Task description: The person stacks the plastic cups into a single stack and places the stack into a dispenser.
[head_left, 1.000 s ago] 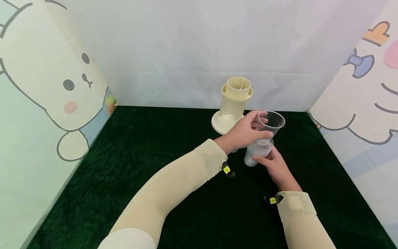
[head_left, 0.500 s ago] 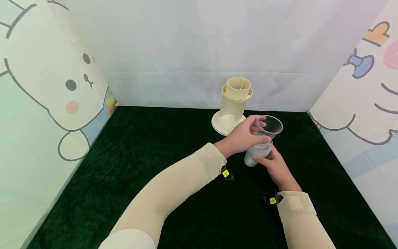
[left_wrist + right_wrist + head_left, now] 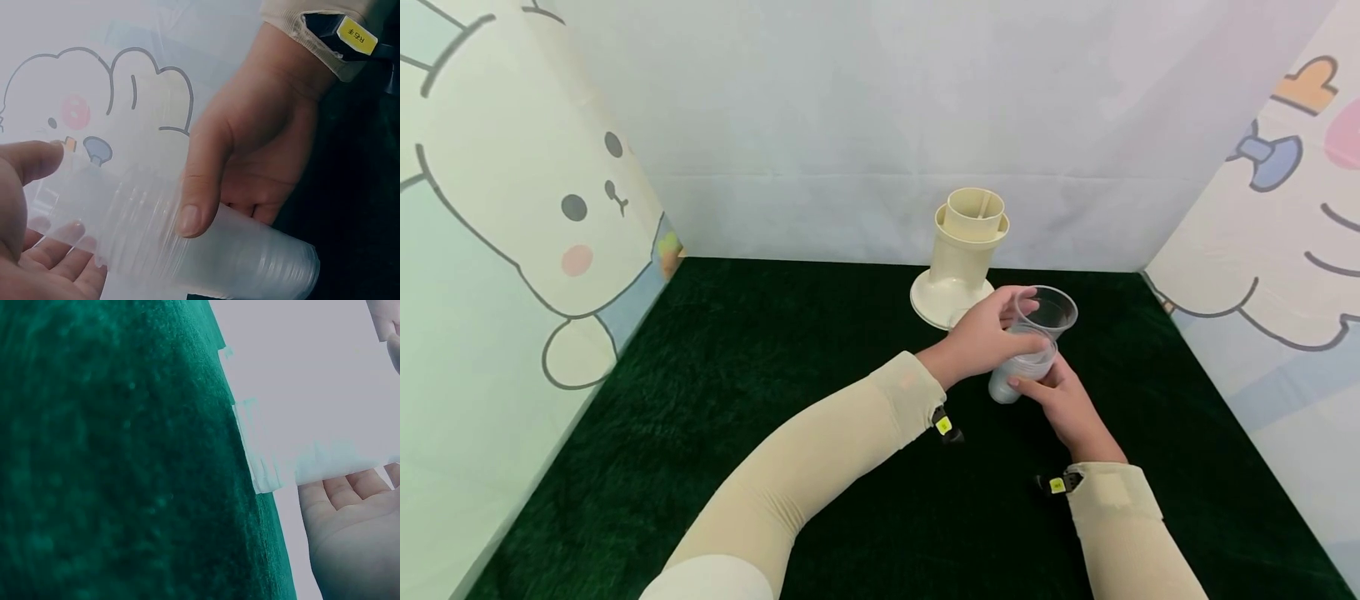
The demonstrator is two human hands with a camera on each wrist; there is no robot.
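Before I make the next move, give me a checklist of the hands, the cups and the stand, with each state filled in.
1. Left hand has hold of the single clear plastic cup: ok, thumb and fingers are either side of it.
2. Right hand steadies the stack of clear plastic cups: ok, it grips the side.
3. Single cup meets the stack's mouth: ok, its lower end appears to sit inside.
4. Single cup fully nested: not ok, its rim stands above the stack's.
5. Stack's base resting on the dark green cloth: cannot tell.
6. Cream plastic cylindrical stand upright: ok.
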